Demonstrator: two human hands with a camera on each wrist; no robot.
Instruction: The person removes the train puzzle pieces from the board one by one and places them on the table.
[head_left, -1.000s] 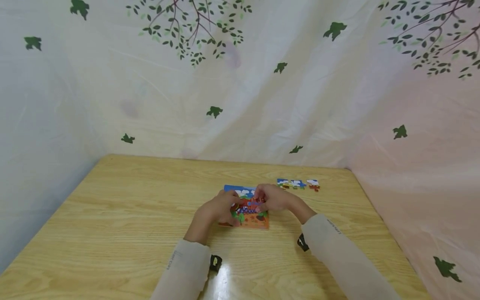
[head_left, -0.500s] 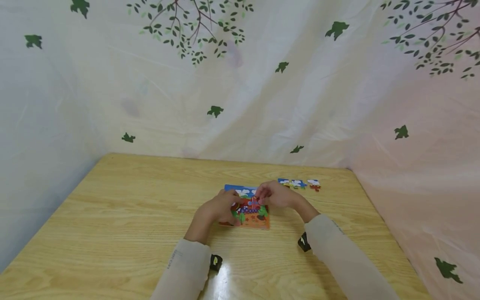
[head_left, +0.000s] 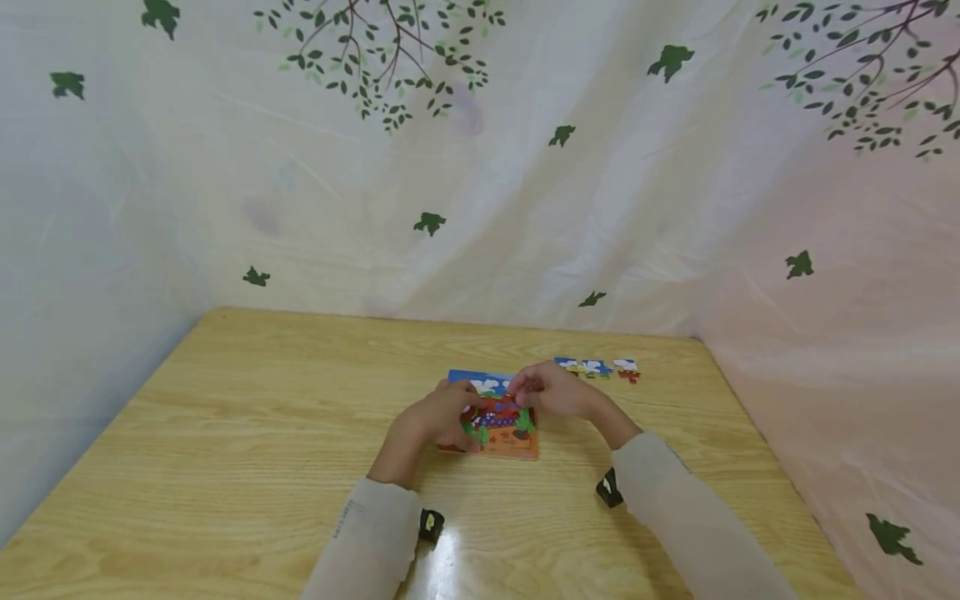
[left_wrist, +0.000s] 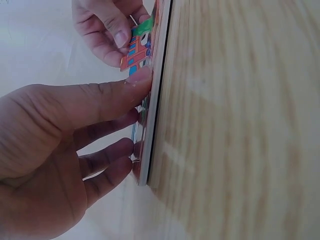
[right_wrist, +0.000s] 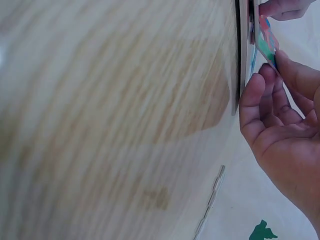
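A jigsaw puzzle board with a blue, red and orange picture lies on the table in the head view. My left hand rests on its left part, fingertips and thumb touching the surface. In the left wrist view the fingers of my left hand are spread along the board's face. My right hand is over the upper right part of the board. Between its thumb and fingers it pinches a red and green puzzle piece, tilted up off the board. In the right wrist view this puzzle piece is partly hidden by the fingers.
Beyond the right hand lie several loose puzzle pieces, with one red and white piece a little apart to the right. A pale cloth with printed leaves and branches hangs behind the wooden table.
My right hand has drawn slightly up from the board's middle right, and the piece in its fingers has tilted. The left hand has stayed where it was.
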